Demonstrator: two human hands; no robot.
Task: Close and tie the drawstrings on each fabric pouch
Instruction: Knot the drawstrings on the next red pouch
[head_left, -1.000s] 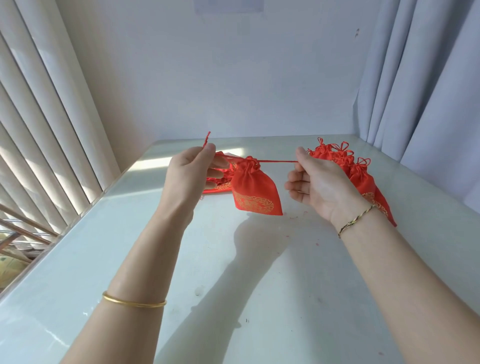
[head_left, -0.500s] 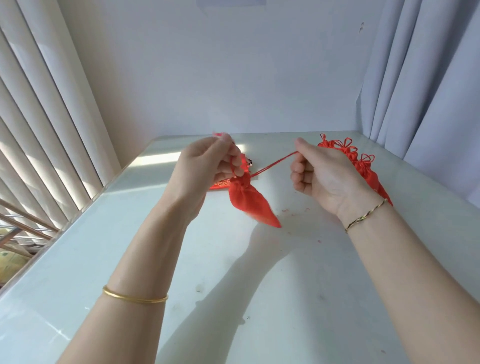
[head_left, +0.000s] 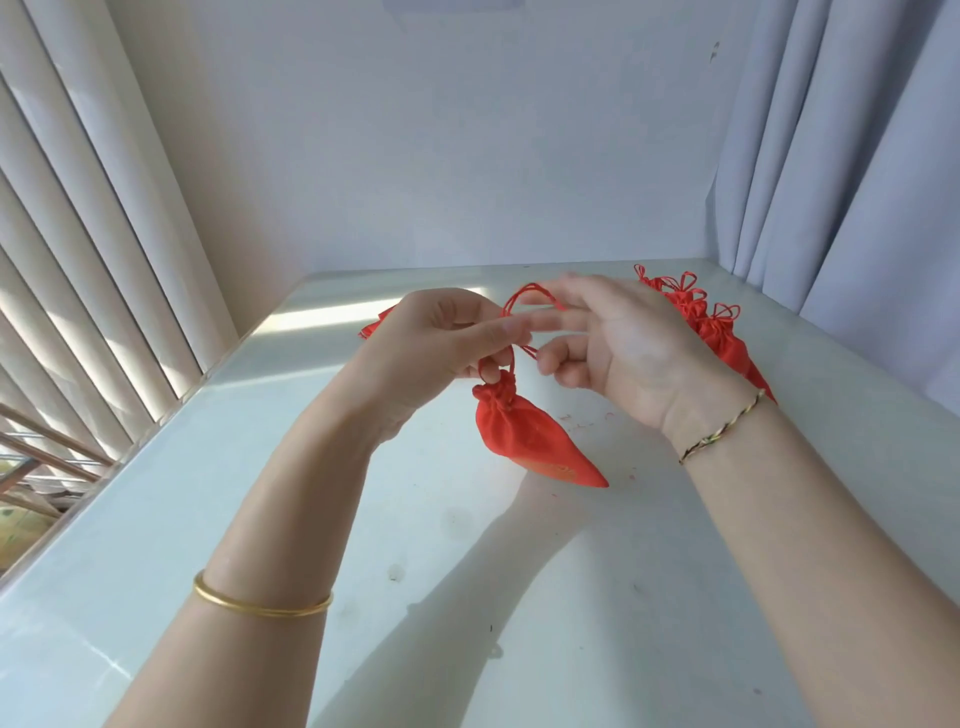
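A small red pouch (head_left: 524, 436) with gold print hangs above the table, its mouth gathered tight. Red drawstrings (head_left: 524, 299) rise from it in loops between my hands. My left hand (head_left: 441, 338) pinches the strings just above the gathered mouth. My right hand (head_left: 618, 343) sits close to its right, fingers spread, with a string looped over the fingertips. A row of red pouches with bow-tied strings (head_left: 701, 322) lies behind my right hand. Part of another red pouch (head_left: 376, 323) shows behind my left hand.
The white table (head_left: 467, 597) meets a wall at the back. Vertical blinds (head_left: 78, 260) run along the left edge and a grey curtain (head_left: 857, 182) hangs at the right. Tiny red thread bits (head_left: 587, 422) lie near the pouch.
My hands have come together from pulling the strings apart. The taut string is now slack and looped over my right fingers. The pouch has turned and hangs lower.
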